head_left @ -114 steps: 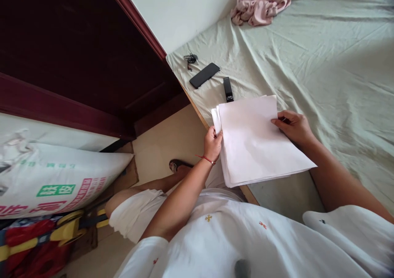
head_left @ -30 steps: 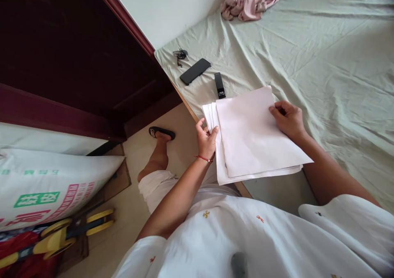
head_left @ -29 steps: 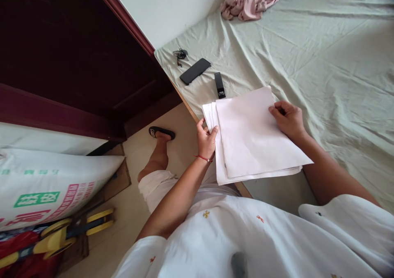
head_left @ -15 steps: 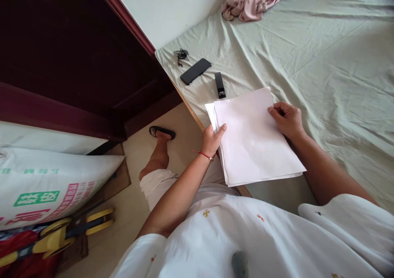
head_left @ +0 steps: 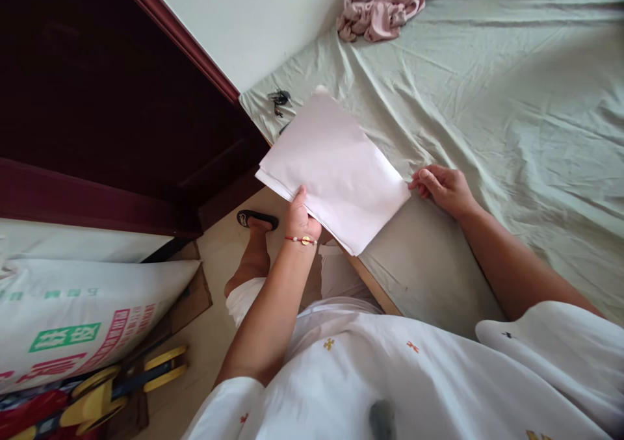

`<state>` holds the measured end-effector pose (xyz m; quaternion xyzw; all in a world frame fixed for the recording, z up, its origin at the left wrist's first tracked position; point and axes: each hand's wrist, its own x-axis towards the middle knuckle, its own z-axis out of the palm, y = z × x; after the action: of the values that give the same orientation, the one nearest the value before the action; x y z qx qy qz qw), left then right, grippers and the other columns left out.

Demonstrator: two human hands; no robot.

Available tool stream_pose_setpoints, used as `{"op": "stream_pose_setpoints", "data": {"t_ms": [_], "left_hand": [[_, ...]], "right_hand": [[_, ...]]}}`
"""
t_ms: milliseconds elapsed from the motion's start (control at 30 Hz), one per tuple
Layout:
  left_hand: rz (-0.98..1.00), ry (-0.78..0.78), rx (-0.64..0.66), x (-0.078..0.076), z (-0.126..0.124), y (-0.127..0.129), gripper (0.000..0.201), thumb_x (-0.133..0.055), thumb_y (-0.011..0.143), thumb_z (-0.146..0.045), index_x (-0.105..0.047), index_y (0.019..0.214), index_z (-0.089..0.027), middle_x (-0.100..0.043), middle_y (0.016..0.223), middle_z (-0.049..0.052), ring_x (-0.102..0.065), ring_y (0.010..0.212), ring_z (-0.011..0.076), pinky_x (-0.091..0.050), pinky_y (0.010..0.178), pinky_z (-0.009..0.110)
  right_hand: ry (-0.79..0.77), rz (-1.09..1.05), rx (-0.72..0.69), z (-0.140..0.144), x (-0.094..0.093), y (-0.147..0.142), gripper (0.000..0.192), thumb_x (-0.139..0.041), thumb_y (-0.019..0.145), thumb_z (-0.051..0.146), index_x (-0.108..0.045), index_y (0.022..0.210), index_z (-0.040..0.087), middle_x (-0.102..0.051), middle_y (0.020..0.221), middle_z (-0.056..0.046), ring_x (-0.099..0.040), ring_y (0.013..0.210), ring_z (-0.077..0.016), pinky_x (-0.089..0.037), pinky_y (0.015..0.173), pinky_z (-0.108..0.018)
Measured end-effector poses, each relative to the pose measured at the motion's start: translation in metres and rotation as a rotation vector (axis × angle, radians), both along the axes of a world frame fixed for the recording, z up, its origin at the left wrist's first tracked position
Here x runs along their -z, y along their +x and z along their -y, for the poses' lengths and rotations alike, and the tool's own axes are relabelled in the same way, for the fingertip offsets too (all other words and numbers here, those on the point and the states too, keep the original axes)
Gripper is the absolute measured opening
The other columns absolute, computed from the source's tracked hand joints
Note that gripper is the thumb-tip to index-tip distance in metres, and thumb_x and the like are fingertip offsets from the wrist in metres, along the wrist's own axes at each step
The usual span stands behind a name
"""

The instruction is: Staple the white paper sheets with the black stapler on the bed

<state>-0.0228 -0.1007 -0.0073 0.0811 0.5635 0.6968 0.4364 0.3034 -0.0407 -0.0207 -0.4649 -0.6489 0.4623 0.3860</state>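
Observation:
My left hand [head_left: 301, 218] is closed on the near left edge of a thin stack of white paper sheets [head_left: 336, 167], its thumb on top. The stack is tilted and held over the bed's edge, and its lower sheets show a little along the left side. Beside the stack's right corner is my right hand [head_left: 443, 190], fingers curled in and thumb against them, nothing visible in them. Its fingertips are at or just off that corner; I cannot tell whether they touch. A dark sliver shows at the stack's left edge.
Keys [head_left: 279, 99] lie on the pale green bed sheet [head_left: 487, 102] near the wall. Farther back is a crumpled pink cloth [head_left: 380, 11]. A dark red door [head_left: 121, 89] stands left, with a printed white sack [head_left: 97, 316] and a yellow-wheeled object [head_left: 97, 404] on the floor.
The paper stack has swung left and turned, now covering the black stapler and nearly all of the phone. My left hand moved left with it. My right hand has come off the sheets' right edge.

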Motion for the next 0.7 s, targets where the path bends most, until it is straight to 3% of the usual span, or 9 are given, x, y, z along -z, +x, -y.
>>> {"op": "stream_pose_setpoints", "data": {"t_ms": [100,200,300,433,533,700], "left_hand": [[-0.009,0.019,0.065,-0.006,-0.014,-0.005,0.028,-0.076,0.091,-0.035,-0.077,0.115,-0.02,-0.082,0.114,0.012,-0.072,0.127,0.0286,-0.06,0.109,0.045],[-0.007,0.045,0.12,-0.01,-0.02,0.005,0.033,-0.077,0.091,-0.039,-0.077,0.117,-0.019,-0.082,0.116,0.012,-0.072,0.127,0.0293,-0.06,0.111,0.047],[0.084,0.066,0.073,-0.009,-0.016,0.026,0.021,-0.071,0.095,-0.029,-0.076,0.111,-0.018,-0.081,0.118,0.011,-0.07,0.131,0.0256,-0.059,0.111,0.042],[0.175,0.09,0.044,-0.006,-0.007,0.052,0.01,-0.065,0.097,-0.019,-0.074,0.102,-0.017,-0.081,0.119,0.011,-0.068,0.134,0.0231,-0.059,0.112,0.038],[0.161,0.117,0.081,-0.005,-0.002,0.058,0.01,-0.069,0.095,-0.022,-0.073,0.103,-0.018,-0.082,0.117,0.01,-0.066,0.138,0.0236,-0.057,0.115,0.039],[0.084,0.202,0.229,-0.01,0.001,0.058,0.024,-0.075,0.094,-0.037,-0.073,0.11,-0.019,-0.081,0.12,0.01,-0.064,0.14,0.0269,-0.055,0.117,0.044]], "right_hand": [[-0.094,-0.006,-0.088,0.003,-0.003,0.002,0.07,-0.058,0.086,0.087,-0.076,0.084,0.02,-0.076,0.072,-0.008,-0.06,0.055,-0.0144,-0.052,0.055,-0.03],[-0.16,-0.03,-0.165,0.005,-0.004,0.004,0.072,-0.058,0.086,0.087,-0.08,0.089,0.019,-0.08,0.079,-0.01,-0.066,0.061,-0.0158,-0.054,0.06,-0.031],[-0.177,-0.105,-0.259,0.005,-0.003,0.005,0.073,-0.06,0.086,0.087,-0.08,0.106,0.02,-0.083,0.097,-0.011,-0.076,0.079,-0.0203,-0.059,0.071,-0.032],[-0.159,-0.235,-0.324,0.003,-0.003,0.002,0.077,-0.076,0.08,0.077,-0.067,0.137,0.025,-0.082,0.11,-0.009,-0.077,0.102,-0.0261,-0.062,0.086,-0.038],[-0.159,-0.358,-0.317,0.003,-0.005,-0.002,0.082,-0.085,0.078,0.067,-0.059,0.146,0.029,-0.078,0.123,-0.009,-0.074,0.116,-0.0299,-0.061,0.1,-0.045],[-0.191,-0.463,-0.19,0.003,-0.007,-0.01,0.078,-0.092,0.073,0.056,-0.06,0.138,0.028,-0.073,0.135,-0.01,-0.069,0.127,-0.0344,-0.056,0.113,-0.054]]}}
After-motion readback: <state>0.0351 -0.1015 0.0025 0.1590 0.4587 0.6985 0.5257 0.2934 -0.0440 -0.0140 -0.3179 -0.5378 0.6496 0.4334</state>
